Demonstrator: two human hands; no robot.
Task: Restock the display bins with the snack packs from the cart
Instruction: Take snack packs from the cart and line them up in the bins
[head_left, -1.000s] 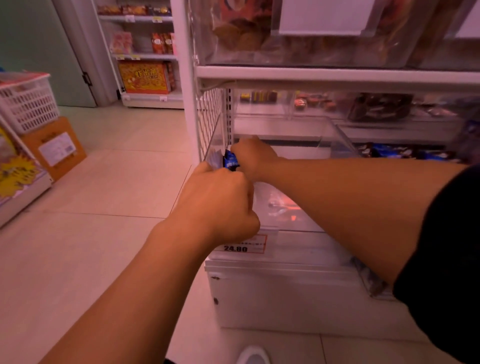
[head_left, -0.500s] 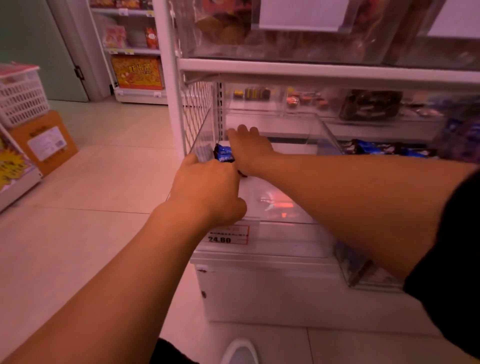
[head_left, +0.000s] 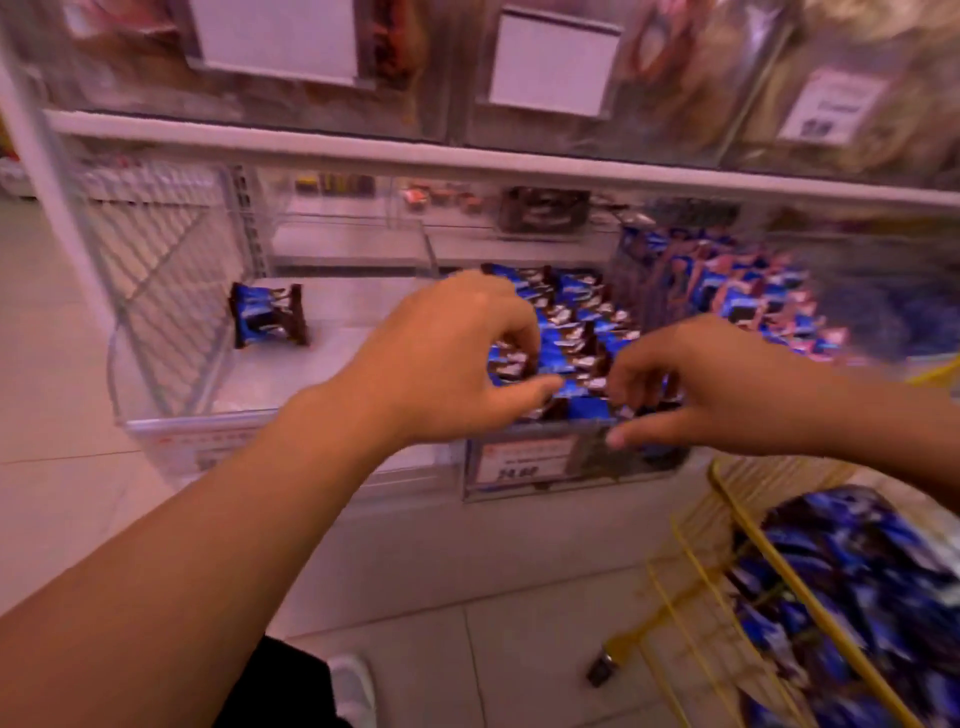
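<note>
Head view, both hands over the middle display bin (head_left: 524, 428); L hand (head_left: 441, 358) at approx. 9 o'clock of the pack pile, fingers curled down with thumb reaching toward 3 o'clock, tips at or on the blue snack packs (head_left: 566, 332); R hand (head_left: 722, 384) at approx. 3 o'clock of same pile, fingers curled, thumb along the bin's front lip; whether either hand actually pinches a pack cannot be told (motion blur, fingertips hide the contact). Packs lie in rows running roughly 12-to-6, filling the bin. One lone pack (head_left: 267, 314) sits in the nearly bare left bin (head_left: 171, 415), at 9–10 o'clock from L hand, well apart; long axis approx. 9-to-3. Cart (head_left: 737, 514), yellow wire, w/ more blue packs, at 5 o'clock from R hand. Judgement: R hand nearer cart, L hand nearer left bin; next refill prob. turns on R reaching toward 5 o'clock.
</note>
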